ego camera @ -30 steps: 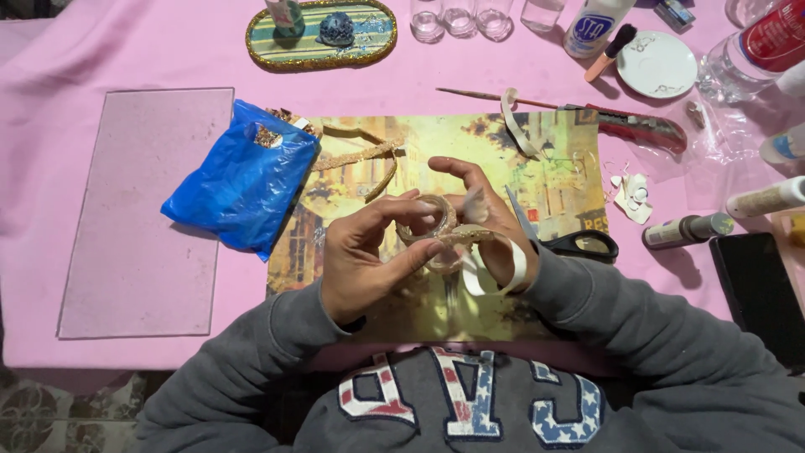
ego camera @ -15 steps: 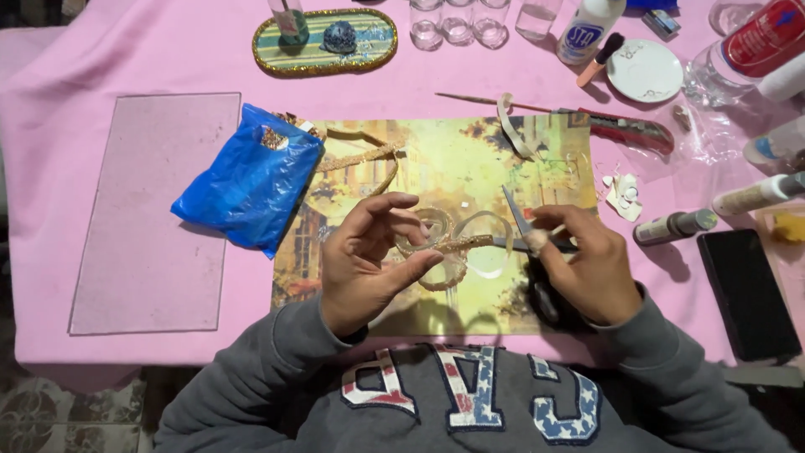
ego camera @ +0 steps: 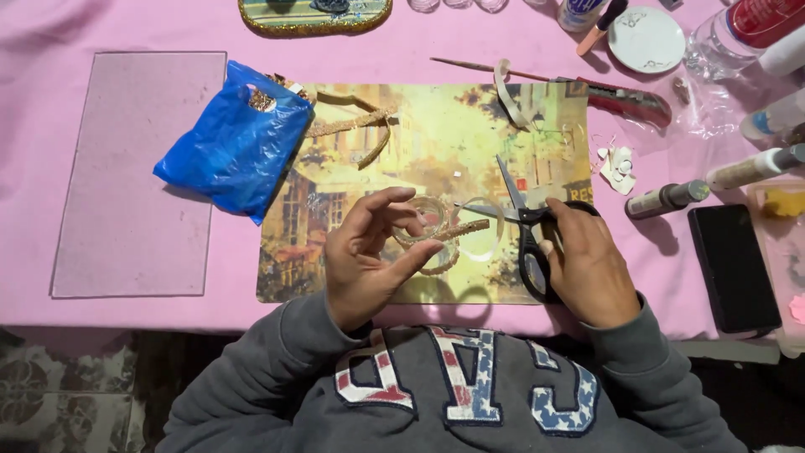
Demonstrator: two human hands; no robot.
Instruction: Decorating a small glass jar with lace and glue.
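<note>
Left hand: our left hand point(ego camera: 369, 256) pinches a gold glitter ribbon point(ego camera: 449, 235) between thumb and fingers, the strip looped into a small ring with a free tail running right toward the blades.
Right hand: our right hand point(ego camera: 587, 264) is closed through the black handles of the scissors point(ego camera: 524, 222); the blades stand slightly parted, tips pointing up and left.
Ribbon position: held just above the picture placemat point(ego camera: 436, 126), in front of our chest, between both hands; the tail's end lies just beside the blades, and we cannot tell whether it is touching them.
Surroundings: a blue plastic bag point(ego camera: 235, 143) sits at the placemat's left edge, more gold ribbon point(ego camera: 356, 126) lies beside it, a clear glass sheet point(ego camera: 134, 168) rests further left on the pink tablecloth point(ego camera: 419, 42); a dark phone point(ego camera: 734, 264) lies to the right.
Technique note: we judge a clean cut needs the tail held taut and level, the pinch kept close to the cut line, so that the strip does not flop.
Blade note: feed the strip deep between the blades, square across it, then close in one stroke.
Risk: glitter trim may fray or twist; left fingertips sit near the blades, so keep them behind the pinch.
</note>
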